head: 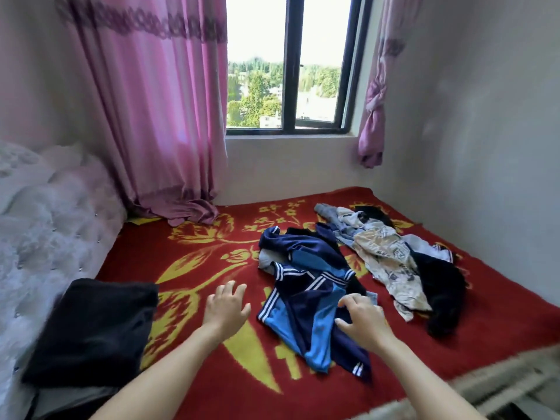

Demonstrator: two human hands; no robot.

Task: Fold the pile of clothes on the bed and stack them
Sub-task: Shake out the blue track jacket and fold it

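The right hand [362,324] sits low in the centre-right of the frame, fingers spread and curled down onto the blue jacket [309,295]; whether they have pinched any fabric I cannot tell. The left hand [227,306] hovers over the bare red blanket [188,374] just left of the jacket, fingers apart and holding nothing.

The jacket lies crumpled in the centre, with a grey piece poking out under its upper left edge. To its right, toward the wall, the pile [397,262] holds a beige printed garment, pale grey items and black ones, all tangled. A dark folded piece [94,331] rests at lower left, likely the start of the stack.

Most of the work looks undone. The main risk is lifting the jacket while its upper end overlaps the pile: neighbouring clothes may drag along and tangle further. With one hand gripping near a sleeve, the jacket may twist rather than open flat, making a lopsided fold. The bed edge runs along the lower right, so a loose sleeve could slip over it.
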